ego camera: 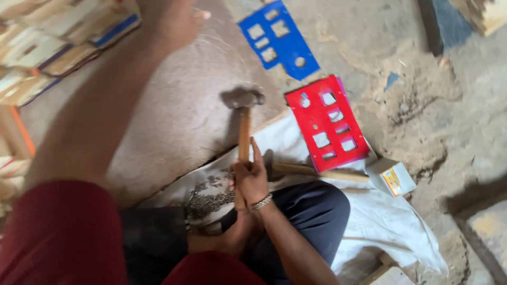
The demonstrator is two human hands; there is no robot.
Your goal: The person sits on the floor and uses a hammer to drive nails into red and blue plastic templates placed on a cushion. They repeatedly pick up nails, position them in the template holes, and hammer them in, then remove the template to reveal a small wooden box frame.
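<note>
Dusty floor point(422, 105) is seen; a small box point(393, 178) lies at four o'clock, red point(327, 124) and blue point(278, 38) cut-out plates at one. A hammer point(243, 113) is gripped by the right hand point(249, 179) at centre; the left hand point(177, 21) is blurred, its grip unreadable.

A rough floor-level woodworking workshop is shown. Work is done seated on a dusty, sawdust-strewn concrete floor point(422, 105), with a white cloth sheet point(380, 216) spread over it. A wooden-handled steel hammer point(243, 113) is seen above a worn flat brown slab point(179, 116). Blue point(278, 38) and red point(327, 122) flat cut-out templates lie nearby. Stacked pale wooden pieces point(47, 42) are piled at the upper left. A small cardboard box point(393, 178) sits beside the sheet.
</note>
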